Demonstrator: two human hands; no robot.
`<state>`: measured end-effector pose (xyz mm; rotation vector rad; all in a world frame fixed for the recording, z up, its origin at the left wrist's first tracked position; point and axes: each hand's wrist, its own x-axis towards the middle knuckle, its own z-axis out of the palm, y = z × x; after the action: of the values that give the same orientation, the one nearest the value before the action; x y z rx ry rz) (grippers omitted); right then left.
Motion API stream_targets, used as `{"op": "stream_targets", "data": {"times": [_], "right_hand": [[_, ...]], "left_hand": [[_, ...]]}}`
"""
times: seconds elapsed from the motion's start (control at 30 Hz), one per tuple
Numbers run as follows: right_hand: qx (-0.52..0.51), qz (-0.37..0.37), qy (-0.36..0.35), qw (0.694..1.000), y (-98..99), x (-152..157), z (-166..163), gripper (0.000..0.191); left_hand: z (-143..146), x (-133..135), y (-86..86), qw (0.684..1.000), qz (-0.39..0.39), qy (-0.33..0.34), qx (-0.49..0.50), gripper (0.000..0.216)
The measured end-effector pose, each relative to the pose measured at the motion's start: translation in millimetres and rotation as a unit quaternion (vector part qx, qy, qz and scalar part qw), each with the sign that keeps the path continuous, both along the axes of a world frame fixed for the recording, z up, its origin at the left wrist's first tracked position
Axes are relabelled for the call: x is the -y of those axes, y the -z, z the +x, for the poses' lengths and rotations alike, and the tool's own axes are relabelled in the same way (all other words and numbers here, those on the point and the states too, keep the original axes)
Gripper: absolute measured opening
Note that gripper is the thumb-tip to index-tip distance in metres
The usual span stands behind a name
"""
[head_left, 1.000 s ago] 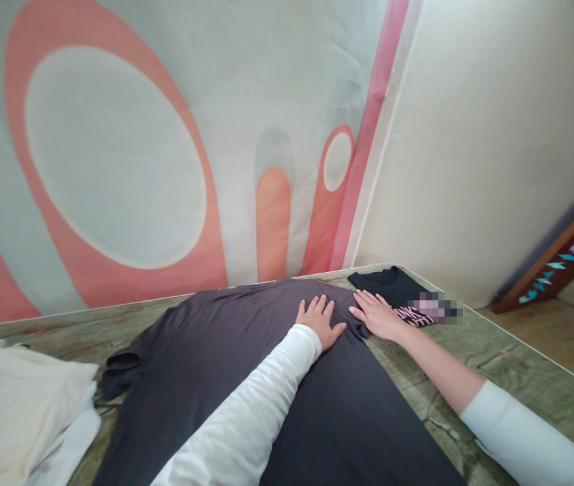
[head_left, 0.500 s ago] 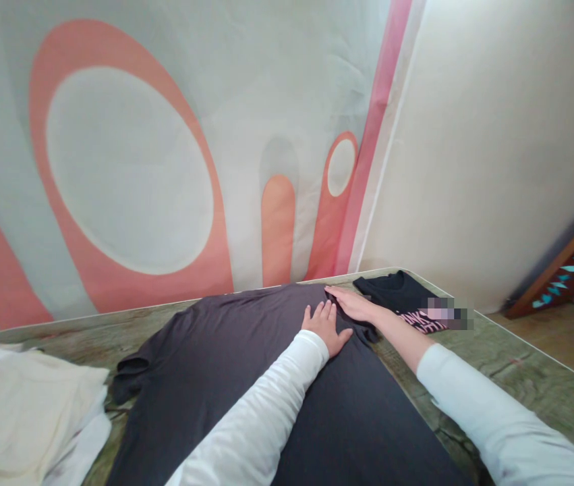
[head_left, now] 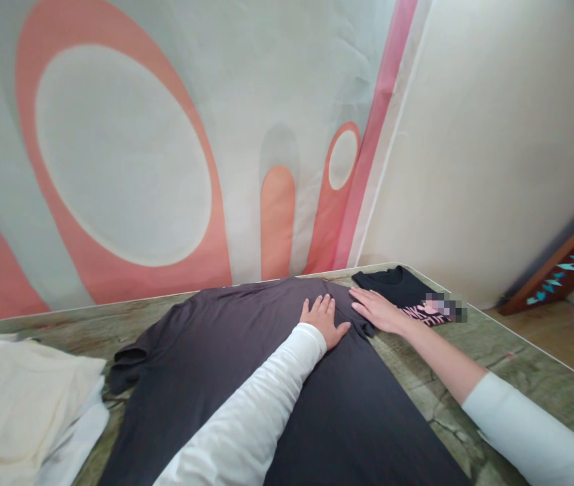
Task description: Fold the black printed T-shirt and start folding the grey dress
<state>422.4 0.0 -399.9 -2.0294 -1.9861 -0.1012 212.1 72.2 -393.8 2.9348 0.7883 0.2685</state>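
A dark T-shirt [head_left: 206, 364] lies spread over the table, its short left sleeve sticking out toward the pale clothes. My left hand [head_left: 323, 322] rests flat on the upper right part of the shirt, fingers spread, holding nothing. Farther right, my right hand [head_left: 378, 310] lies with outstretched fingers over the shirt's right sleeve, partly hiding it. Just beyond that hand is a folded black T-shirt [head_left: 392, 283] with pink lettering, part of it blurred out.
Cream and white clothes [head_left: 28, 405] are piled at the left. The table [head_left: 499, 358] has a wood-pattern top with a pale edge. Behind it hangs a panel [head_left: 246, 88] with pink and orange shapes; a brown board [head_left: 570, 263] with coloured pieces leans at the far right.
My right hand has slid rightward along the dark T-shirt, away from my left hand, onto its right sleeve. My left hand stays in nearly the same place on the cloth.
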Motion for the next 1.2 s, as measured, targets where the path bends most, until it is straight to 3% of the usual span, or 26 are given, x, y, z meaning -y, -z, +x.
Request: {"op": "stream_targets", "data": {"times": [0.17, 0.47, 0.57, 0.7, 0.8, 1.03, 1.2], "right_hand": [[0.027, 0.039, 0.031, 0.998, -7.0, 12.2, -6.0, 0.045], [-0.068, 0.122, 0.082, 0.987, -18.2, 45.0, -5.4, 0.026], [-0.087, 0.129, 0.059, 0.986, -16.1, 56.8, -18.8, 0.024], [-0.094, 0.084, -0.004, 0.992, -13.5, 64.1, -34.9, 0.025], [-0.092, 0.093, 0.019, 0.991, -12.7, 65.3, -34.5, 0.025], [-0.114, 0.129, 0.079, 0.982, -4.4, 63.8, -13.6, 0.023], [-0.119, 0.125, 0.078, 0.982, -3.6, 63.4, -12.7, 0.024]], "left_hand": [[0.2, -0.1, -2.0, 1.0, 0.004, -0.002, -0.012, 0.073], [0.9, 0.6, -1.8, 1.0, 0.004, -0.001, -0.003, 0.074], [0.7, 1.7, -2.4, 1.0, 0.001, -0.005, -0.007, 0.073], [-0.1, 1.2, -2.0, 1.0, 0.0, -0.005, -0.005, 0.072], [-0.4, 2.3, -6.4, 1.0, 0.003, -0.003, 0.006, 0.068], [7.4, 33.4, -35.5, 0.98, 0.045, 0.163, 0.103, 0.042], [10.7, 45.4, -34.5, 0.975, 0.016, 0.201, 0.092, 0.028]]}}
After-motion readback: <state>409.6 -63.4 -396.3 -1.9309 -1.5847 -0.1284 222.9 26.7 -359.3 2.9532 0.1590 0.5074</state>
